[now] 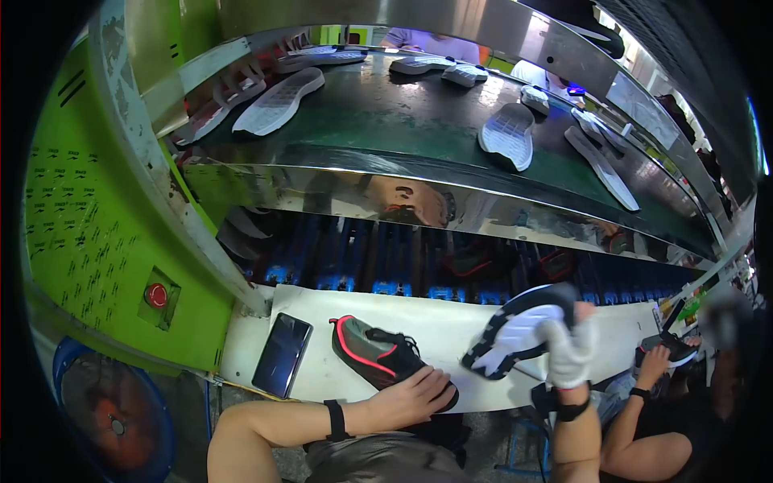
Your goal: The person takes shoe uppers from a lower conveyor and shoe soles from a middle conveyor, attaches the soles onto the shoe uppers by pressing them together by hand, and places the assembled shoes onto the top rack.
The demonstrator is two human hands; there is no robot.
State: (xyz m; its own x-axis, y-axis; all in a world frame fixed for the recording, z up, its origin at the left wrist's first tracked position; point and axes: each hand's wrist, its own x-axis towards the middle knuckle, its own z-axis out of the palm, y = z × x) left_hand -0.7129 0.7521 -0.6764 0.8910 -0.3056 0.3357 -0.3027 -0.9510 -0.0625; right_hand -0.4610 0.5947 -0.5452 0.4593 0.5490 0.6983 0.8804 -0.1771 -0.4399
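My left hand (415, 394), bare with a black band at the wrist, is closed over the toe of a dark grey and black shoe (372, 352) with red-pink trim and black laces. The shoe stands on the white work surface (451, 350), its heel pointing away to the left. In a white glove, my right hand (570, 350) grips a black and white shoe sole (523, 326), raised and tilted above the surface. This hand and the near end of the sole are slightly blurred. Part of the shoe's toe is hidden under my left fingers.
A phone (282, 354) lies left of the shoe. Behind is a roller conveyor (386, 262) with dark shoes; above it, several soles (507, 135) lie on a green belt (386, 113). At right, a co-worker's hand (654, 366) touches a shoe. A fan (117, 423) stands lower left.
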